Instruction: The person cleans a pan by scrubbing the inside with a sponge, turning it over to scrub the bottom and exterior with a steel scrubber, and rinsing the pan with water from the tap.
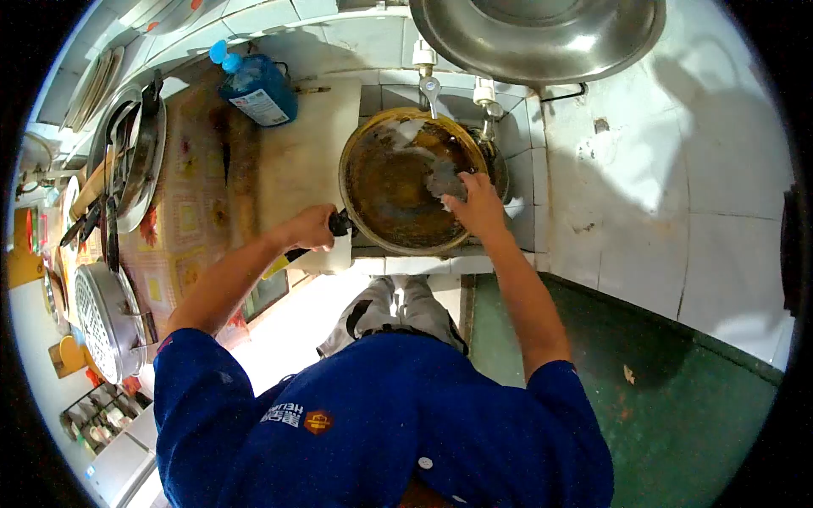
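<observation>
A round frying pan (385, 199) with a browned, stained inside rests over the tiled sink. Its black handle (340, 223) points left, and my left hand (312, 229) is closed around it. Inside the pan, toward the right side, my right hand (479, 203) presses a grey scouring pad (444, 179) against the surface. Whitish suds (408, 131) lie near the pan's far edge. Just beyond the pan stands a tap (430, 87), with a second tap (485, 96) to its right.
Left of the sink, a blue detergent bottle (260, 91) stands behind a pale cutting board (330, 110). A large metal wok (542, 34) leans at the back right. Far left are utensils on a pan (140, 169) and a steamer pot (106, 313). White tiled counter (627, 195) extends right.
</observation>
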The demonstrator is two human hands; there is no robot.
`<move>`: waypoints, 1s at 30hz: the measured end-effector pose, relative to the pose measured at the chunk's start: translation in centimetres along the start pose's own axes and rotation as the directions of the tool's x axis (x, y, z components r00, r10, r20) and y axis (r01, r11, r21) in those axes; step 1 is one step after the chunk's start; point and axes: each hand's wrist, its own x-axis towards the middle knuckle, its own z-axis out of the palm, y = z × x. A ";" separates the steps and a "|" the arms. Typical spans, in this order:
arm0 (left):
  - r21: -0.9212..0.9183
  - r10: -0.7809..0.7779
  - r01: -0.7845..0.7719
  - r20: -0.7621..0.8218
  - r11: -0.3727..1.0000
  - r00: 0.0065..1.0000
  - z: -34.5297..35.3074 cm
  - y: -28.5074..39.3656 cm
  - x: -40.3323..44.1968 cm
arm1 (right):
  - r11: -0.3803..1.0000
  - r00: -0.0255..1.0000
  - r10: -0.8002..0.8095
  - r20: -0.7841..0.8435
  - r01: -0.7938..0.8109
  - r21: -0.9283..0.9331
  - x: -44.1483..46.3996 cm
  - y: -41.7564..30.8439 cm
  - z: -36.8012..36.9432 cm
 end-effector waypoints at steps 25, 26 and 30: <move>-0.090 0.127 -0.119 0.083 0.989 0.988 -0.1 -0.9 1.0 | 0.988 0.944 -0.156 -0.291 0.154 -0.031 6.2 -0.5 -12.4; -0.089 0.128 -0.120 0.084 0.989 0.988 0.0 -0.9 1.0 | 0.992 0.957 -0.126 -0.260 0.120 -0.041 6.1 -0.5 -12.6; -0.175 0.098 -0.083 0.083 0.981 0.992 0.7 0.1 -0.1 | 0.977 0.939 -0.213 -0.270 0.211 -0.035 6.5 0.8 -12.4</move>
